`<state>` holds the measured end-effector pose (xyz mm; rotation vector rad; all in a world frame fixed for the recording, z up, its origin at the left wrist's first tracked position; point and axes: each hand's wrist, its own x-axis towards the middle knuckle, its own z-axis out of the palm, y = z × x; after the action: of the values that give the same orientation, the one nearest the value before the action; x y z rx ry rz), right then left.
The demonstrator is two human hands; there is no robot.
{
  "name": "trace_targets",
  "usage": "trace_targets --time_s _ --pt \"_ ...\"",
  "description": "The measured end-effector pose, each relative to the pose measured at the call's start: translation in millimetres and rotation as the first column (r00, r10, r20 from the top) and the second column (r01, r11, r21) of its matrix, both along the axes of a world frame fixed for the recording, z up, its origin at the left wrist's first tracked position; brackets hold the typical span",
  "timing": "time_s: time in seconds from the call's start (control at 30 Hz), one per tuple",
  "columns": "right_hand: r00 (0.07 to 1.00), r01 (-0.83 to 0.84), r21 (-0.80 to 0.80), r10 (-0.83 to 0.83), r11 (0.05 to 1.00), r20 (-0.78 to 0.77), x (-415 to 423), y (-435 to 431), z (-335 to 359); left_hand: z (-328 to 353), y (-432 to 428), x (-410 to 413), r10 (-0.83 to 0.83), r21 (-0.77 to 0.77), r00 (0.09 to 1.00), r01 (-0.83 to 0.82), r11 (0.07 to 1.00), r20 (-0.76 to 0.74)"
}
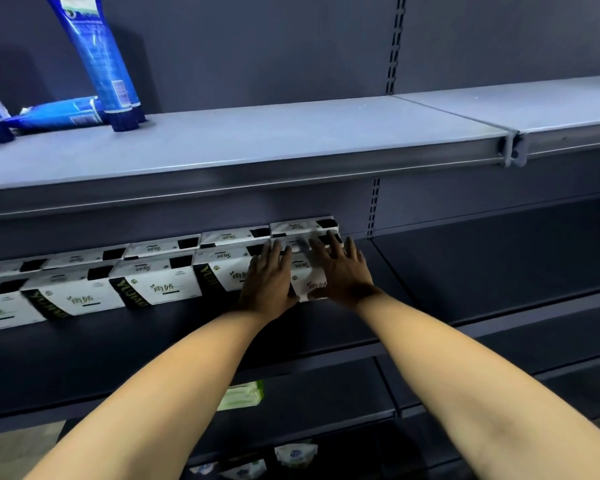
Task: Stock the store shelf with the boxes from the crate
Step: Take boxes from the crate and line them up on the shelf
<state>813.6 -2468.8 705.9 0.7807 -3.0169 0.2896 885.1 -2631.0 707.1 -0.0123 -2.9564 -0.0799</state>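
Several white boxes with black bands and green print stand in two rows on the dark middle shelf (465, 271). The rightmost front box (309, 271) sits at the end of the row. My left hand (267, 277) lies flat with straight fingers over the seam between that box and its left neighbour (222, 271). My right hand (340, 268) lies flat on the rightmost box with its fingers spread. A back-row box (302, 227) shows just beyond my fingertips. The crate is out of view.
The grey upper shelf (291, 140) holds blue tubes (97, 60) at the far left, one lying down. Right of the boxes the middle shelf runs on bare. A green-and-white pack (241, 396) lies on the shelf below, and white packets (295, 453) on the lowest one.
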Motion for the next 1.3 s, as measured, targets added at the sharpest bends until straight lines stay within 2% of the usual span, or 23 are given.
trace_targets --time_s 0.13,0.27,0.5,0.6,0.8,0.97,1.13,1.3 --pt "0.999 -0.031 -0.049 0.029 0.998 -0.022 -5 -4 -13 -10 4 -8 -0.041 -0.080 0.999 0.042 0.996 0.006" --pt "0.998 -0.037 -0.070 0.033 0.997 -0.045 -4 -3 -12 -20 7 -11 -0.042 -0.081 0.996 0.036 0.996 -0.077" --pt "0.998 -0.024 -0.071 0.020 0.997 -0.057 -4 -3 -11 -19 9 -13 -0.048 -0.018 0.996 0.047 0.999 -0.073" --pt "0.997 -0.026 -0.068 0.021 0.997 -0.073 -7 0 -13 -18 12 -14 -0.073 -0.032 0.989 0.070 0.997 -0.130" --pt "0.994 -0.030 -0.070 0.023 0.997 -0.104 -10 3 -14 -19 14 -17 -0.074 -0.020 0.989 0.072 0.997 -0.126" --pt "0.993 -0.034 -0.023 0.031 0.999 -0.118 -11 4 -13 -20 15 -19 -0.044 -0.061 0.997 0.040 0.997 -0.060" --pt "0.977 -0.034 0.164 0.067 0.986 -0.200 -9 -5 -3 -18 4 -16 -0.071 -0.059 0.995 0.067 0.996 -0.066" --pt "0.967 -0.148 0.206 0.185 0.967 -0.174 -9 -37 3 -20 -26 -11 0.112 -0.041 0.988 -0.117 0.992 -0.110"
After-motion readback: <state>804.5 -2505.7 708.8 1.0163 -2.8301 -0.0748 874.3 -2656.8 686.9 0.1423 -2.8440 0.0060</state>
